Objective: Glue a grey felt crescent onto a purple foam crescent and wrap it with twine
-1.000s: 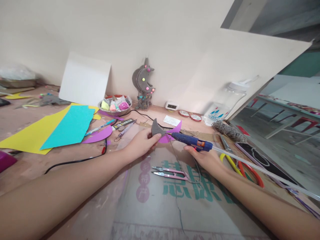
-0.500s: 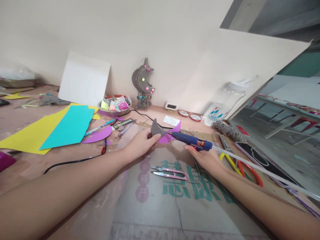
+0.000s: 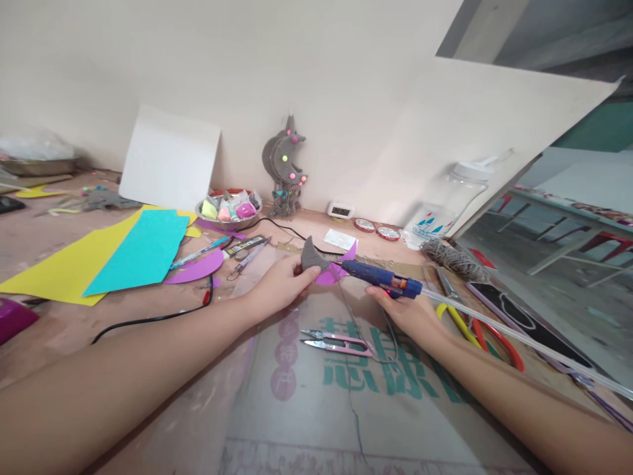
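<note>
My left hand pinches a purple crescent cutout whose left part is wrapped in grey yarn. In my right hand is a blue glue gun, its nozzle pointing left at the purple part beside the wrapped edge. A long clear glue stick sticks out of the gun's back. A strand of yarn hangs down from the cutout. Below it, pink thread snips lie on a printed plastic sheet.
Yellow card and turquoise card lie left, near a bowl of colourful clay. A yarn-wrapped moon ornament hangs on the wall. Scissors, a yarn bundle and a clear bottle are right.
The view has shifted very slightly. Both hands hold nearly the same pose, with the glue gun's nozzle still at the purple cutout.
</note>
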The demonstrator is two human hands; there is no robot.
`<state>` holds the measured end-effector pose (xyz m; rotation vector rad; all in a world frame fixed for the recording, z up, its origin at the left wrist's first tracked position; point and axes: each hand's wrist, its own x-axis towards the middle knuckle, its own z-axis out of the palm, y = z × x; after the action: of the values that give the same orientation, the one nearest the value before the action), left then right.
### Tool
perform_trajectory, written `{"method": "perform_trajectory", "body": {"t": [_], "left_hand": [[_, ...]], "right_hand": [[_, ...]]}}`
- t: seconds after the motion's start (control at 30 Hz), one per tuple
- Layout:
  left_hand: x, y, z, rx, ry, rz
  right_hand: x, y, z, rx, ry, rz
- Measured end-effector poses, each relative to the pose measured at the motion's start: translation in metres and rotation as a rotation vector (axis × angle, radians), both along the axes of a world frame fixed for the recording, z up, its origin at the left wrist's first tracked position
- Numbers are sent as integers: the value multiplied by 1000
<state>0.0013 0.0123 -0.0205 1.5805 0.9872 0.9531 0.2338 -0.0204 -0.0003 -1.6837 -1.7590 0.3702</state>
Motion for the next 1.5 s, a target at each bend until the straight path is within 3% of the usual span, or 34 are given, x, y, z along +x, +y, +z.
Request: {"method": "perform_trajectory", "body": {"t": [0.43, 0.57, 0.67, 0.8, 0.93, 1.07, 1.2, 1.33, 1.5], "left_hand": [[1, -3, 6, -32, 26, 5], [1, -2, 5, -45, 21, 3], [2, -1, 4, -55, -3, -19], [3, 1, 3, -70, -32, -41], [4, 1, 3, -65, -54, -57], [4, 1, 4, -83, -57, -55], [3, 0, 5, -91, -56, -51], [3, 1, 5, -78, -55, -50], [3, 0, 5, -68, -43, -41]], "right_hand": [[9, 1, -2, 61, -52, 22], [13, 4, 9, 121, -10, 136], [21, 10, 21, 192, 101, 133], [34, 31, 35, 170, 172, 117], [44, 73, 40, 92, 17, 39], [44, 121, 31, 11, -141, -113], [40, 148, 11, -28, -170, -108], [40, 152, 1, -77, -211, -56], [45, 143, 7, -112, -258, 26]]}}
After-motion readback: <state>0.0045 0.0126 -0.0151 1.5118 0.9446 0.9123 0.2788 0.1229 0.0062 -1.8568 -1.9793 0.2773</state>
